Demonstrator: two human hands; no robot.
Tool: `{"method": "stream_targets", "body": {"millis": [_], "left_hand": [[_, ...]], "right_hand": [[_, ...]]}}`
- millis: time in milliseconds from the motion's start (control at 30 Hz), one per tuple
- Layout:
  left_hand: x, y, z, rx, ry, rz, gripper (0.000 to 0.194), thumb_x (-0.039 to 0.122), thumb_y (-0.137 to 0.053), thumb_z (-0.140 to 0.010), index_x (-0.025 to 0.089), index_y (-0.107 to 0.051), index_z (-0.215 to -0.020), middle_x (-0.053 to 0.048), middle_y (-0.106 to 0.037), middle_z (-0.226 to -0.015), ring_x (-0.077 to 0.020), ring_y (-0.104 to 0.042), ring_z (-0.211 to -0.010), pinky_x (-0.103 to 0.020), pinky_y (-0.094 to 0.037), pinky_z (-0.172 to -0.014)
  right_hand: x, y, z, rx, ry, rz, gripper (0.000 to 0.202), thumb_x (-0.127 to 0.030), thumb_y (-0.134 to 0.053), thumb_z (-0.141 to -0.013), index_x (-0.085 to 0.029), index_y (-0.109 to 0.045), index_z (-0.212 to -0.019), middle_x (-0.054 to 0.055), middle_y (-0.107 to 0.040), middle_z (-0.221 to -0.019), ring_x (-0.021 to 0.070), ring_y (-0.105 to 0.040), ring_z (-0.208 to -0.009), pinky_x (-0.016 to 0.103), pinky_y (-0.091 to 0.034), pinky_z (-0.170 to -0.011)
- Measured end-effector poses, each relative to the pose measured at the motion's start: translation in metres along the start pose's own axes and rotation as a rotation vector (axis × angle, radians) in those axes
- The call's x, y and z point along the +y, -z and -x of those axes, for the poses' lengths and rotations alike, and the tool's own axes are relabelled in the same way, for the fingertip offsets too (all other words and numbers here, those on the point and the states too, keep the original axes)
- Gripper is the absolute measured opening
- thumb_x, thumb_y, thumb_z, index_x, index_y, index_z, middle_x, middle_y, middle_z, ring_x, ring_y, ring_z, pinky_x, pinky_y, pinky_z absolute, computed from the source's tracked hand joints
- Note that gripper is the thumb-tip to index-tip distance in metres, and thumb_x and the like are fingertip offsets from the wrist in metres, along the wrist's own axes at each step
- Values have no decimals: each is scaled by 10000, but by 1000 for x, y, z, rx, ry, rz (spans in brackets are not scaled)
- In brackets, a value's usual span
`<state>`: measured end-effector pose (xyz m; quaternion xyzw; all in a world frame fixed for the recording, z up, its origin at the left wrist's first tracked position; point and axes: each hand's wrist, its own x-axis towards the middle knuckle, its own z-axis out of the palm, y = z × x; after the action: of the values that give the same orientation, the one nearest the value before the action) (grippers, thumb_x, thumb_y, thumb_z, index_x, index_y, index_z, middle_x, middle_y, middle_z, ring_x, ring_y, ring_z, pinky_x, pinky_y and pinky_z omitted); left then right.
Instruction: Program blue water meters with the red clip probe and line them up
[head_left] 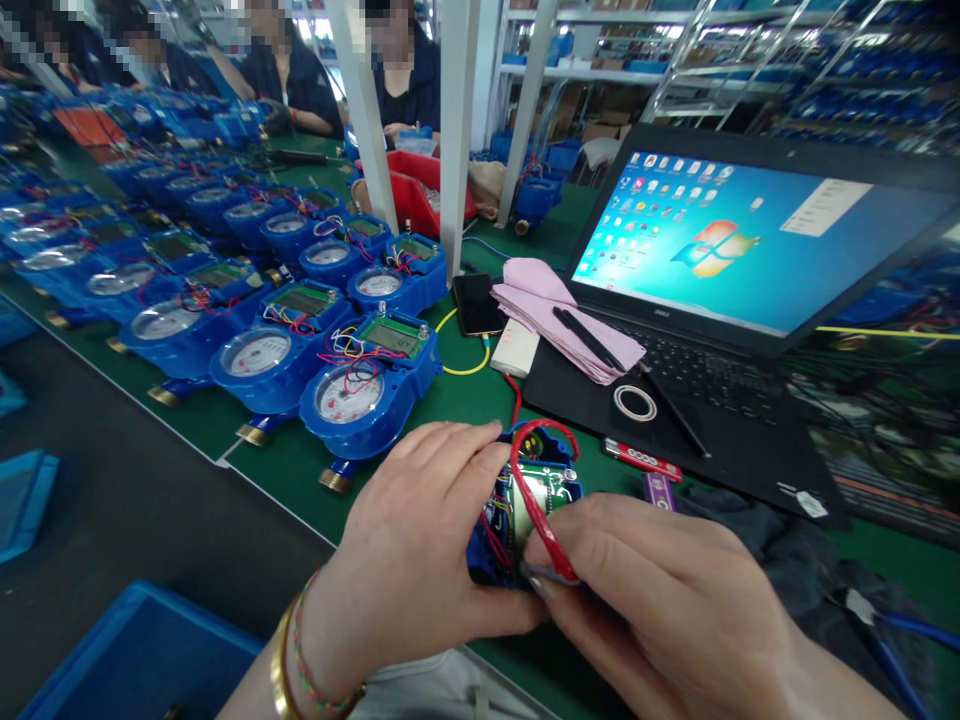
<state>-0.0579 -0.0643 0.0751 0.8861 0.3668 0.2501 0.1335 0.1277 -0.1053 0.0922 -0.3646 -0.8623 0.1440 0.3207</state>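
My left hand (420,540) is wrapped round the side of a blue water meter (559,440) with an exposed green circuit board, wires and a small display. In my right hand (660,590), thumb and fingers pinch the end of a thick red cable (534,500) against the lower edge of the board. The cable loops up over the meter; its tip is hidden by my fingers. Left of my hands, a finished-looking row of similar blue water meters (352,395) lies with boards and dials facing up; the nearest shows digits on its display.
A laptop (712,240) stands open at the right, with pink papers (570,320), a pen and a tape roll (634,403) on it. Near it lie a phone (478,304), a red battery (643,460) and blue-handled pliers (885,640). Co-workers sit across the green bench (465,395).
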Motion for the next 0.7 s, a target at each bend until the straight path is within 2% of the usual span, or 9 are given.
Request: {"method": "stream_targets", "body": {"millis": [233, 533, 700], "left_hand": [[1, 1, -1, 1, -17, 0, 684, 447, -731, -577, 129, -545, -1153, -104, -588, -1218, -268, -533, -1115, -438, -417, -994], [2, 1, -2, 27, -16, -4, 613, 420, -699, -583, 137, -562, -1109, -99, -605, -1191, -269, -547, -1099, -436, -433, -977], [2, 3, -4, 13, -7, 15, 597, 433, -707, -590, 143, -568, -1093, -104, -610, -1181, -279, -553, -1090, -451, -439, -968]], "right_hand": [[0, -3, 0, 25, 20, 6, 131, -80, -453, -906, -153, -545, -848, 43, -609, -744, 141, -548, -637, 238, -431, -564], [2, 1, -2, 15, -43, -33, 131, -67, -462, -863, -174, -519, -813, 10, -565, -678, 123, -520, -580, 221, -386, -515], [2, 2, -1, -2, -33, -25, 118, -73, -469, -875, -164, -536, -843, 21, -590, -720, 131, -540, -615, 231, -409, -533]]}}
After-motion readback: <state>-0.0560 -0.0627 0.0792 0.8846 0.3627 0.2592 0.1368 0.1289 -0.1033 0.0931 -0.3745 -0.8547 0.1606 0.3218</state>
